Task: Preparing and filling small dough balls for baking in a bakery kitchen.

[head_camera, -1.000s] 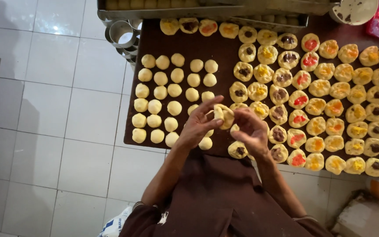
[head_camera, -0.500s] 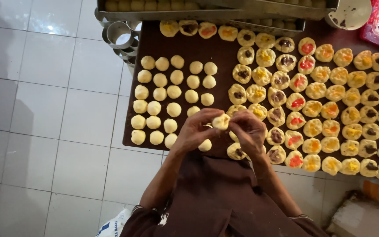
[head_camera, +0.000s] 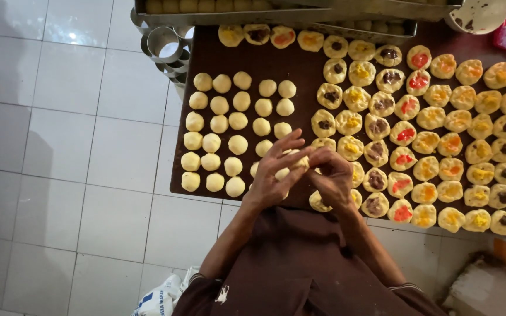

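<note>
At lower centre of the frame, the left hand (head_camera: 276, 172) and right hand (head_camera: 332, 175) meet over the dark brown table (head_camera: 300, 70), each grip pinching one soft, pale yellow dough piece (head_camera: 293, 164). It looks roundish; its long axis is hidden by the fingers.

A bare strip of brown bench (head_camera: 300, 64) runs between the plain dough balls (head_camera: 229, 126) on the left and the packed filled pastries (head_camera: 434, 134) on the right. Metal trays (head_camera: 276, 11) wall off the far edge, with ring moulds (head_camera: 165, 44) crowding that far-left corner. White floor tiles (head_camera: 65, 152) lie open off the bench's left edge.
</note>
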